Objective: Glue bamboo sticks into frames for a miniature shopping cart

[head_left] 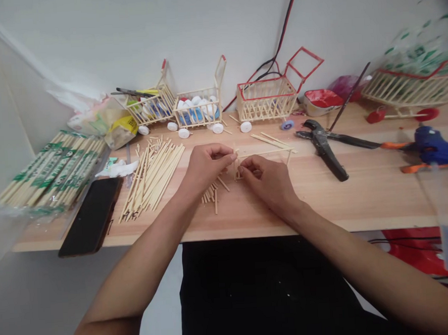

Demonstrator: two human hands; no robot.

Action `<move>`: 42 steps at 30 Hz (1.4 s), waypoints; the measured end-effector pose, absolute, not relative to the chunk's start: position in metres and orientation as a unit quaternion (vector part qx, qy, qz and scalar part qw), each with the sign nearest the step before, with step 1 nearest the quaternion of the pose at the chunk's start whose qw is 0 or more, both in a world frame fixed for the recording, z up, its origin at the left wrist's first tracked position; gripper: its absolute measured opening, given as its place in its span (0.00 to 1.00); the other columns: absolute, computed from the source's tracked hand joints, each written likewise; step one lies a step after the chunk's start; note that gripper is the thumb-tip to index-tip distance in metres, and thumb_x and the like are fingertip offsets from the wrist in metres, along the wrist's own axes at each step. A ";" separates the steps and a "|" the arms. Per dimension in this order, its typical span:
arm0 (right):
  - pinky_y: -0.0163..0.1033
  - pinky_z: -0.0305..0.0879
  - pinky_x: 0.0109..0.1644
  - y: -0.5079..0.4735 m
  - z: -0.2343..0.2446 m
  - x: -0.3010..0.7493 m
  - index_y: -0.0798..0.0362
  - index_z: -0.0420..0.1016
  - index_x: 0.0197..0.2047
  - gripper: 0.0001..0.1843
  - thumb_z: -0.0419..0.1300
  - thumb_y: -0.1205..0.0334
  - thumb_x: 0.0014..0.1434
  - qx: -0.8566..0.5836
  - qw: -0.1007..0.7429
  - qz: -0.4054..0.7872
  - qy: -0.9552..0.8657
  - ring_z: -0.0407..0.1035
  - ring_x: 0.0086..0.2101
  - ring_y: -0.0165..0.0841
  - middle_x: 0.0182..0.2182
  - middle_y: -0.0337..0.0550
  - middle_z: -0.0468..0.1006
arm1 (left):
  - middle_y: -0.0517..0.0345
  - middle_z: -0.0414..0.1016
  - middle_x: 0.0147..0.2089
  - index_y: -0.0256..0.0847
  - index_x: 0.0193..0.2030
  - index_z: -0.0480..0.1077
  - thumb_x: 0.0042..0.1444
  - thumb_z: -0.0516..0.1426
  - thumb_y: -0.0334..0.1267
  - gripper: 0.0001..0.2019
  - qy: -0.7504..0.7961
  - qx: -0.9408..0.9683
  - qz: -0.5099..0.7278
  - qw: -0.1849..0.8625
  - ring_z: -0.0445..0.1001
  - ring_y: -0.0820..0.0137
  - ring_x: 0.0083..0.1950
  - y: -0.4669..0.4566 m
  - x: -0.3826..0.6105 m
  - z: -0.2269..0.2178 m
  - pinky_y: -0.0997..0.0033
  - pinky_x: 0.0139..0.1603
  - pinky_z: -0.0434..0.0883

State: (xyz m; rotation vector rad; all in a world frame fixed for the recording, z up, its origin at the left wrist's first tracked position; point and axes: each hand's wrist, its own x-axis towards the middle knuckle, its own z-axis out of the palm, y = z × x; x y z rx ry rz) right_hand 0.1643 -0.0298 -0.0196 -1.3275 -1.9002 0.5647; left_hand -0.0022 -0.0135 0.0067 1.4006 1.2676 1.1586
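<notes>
My left hand is closed in a pinch at the left end of a small frame of thin wooden sticks. My right hand pinches the same end a little lower, its other fingers curled in. One long stick of the frame runs rightward past my right hand to a short stick at its far end. The fingers partly hide the joint between them. Under and beside my left hand lie several short cut sticks. A larger pile of long sticks is left of my left forearm.
Small stick-built carts with wheels stand along the wall. To the right lie black-handled cutters and a blue glue gun. A phone overhangs the table's front edge at left, near packaged chopsticks. A red-filled tub holds a brush.
</notes>
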 end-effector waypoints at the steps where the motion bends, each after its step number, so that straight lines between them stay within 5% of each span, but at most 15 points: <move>1: 0.38 0.66 0.38 -0.030 -0.019 0.164 0.52 0.77 0.35 0.06 0.58 0.62 0.59 -0.518 0.368 0.221 -0.740 0.73 0.30 0.32 0.30 0.39 0.81 | 0.57 0.76 0.30 0.36 0.31 0.77 0.44 0.65 0.38 0.08 0.513 0.565 0.468 0.446 0.70 0.75 0.28 -0.013 -0.002 0.007 0.74 0.31 0.71; 24: 0.38 0.63 0.38 -0.031 -0.020 0.163 0.51 0.75 0.35 0.06 0.57 0.63 0.60 -0.507 0.363 0.213 -0.752 0.73 0.31 0.33 0.29 0.39 0.80 | 0.58 0.75 0.28 0.35 0.29 0.77 0.40 0.68 0.42 0.12 0.517 0.536 0.477 0.467 0.69 0.75 0.28 -0.013 -0.001 0.008 0.75 0.30 0.68; 34: 0.39 0.60 0.36 -0.013 0.037 0.195 0.49 0.74 0.34 0.05 0.58 0.60 0.60 -0.506 0.421 0.036 -0.752 0.72 0.32 0.34 0.30 0.41 0.80 | 0.59 0.75 0.27 0.37 0.29 0.77 0.42 0.67 0.41 0.10 0.527 0.530 0.470 0.470 0.68 0.76 0.27 -0.016 0.000 0.011 0.75 0.30 0.67; 42: 0.39 0.51 0.30 0.044 0.032 0.199 0.51 0.79 0.30 0.11 0.57 0.60 0.60 -0.542 0.223 0.005 -0.810 0.70 0.30 0.38 0.28 0.46 0.80 | 0.58 0.77 0.28 0.37 0.29 0.78 0.44 0.66 0.40 0.08 0.524 0.549 0.463 0.457 0.69 0.75 0.27 -0.016 -0.001 0.012 0.73 0.31 0.68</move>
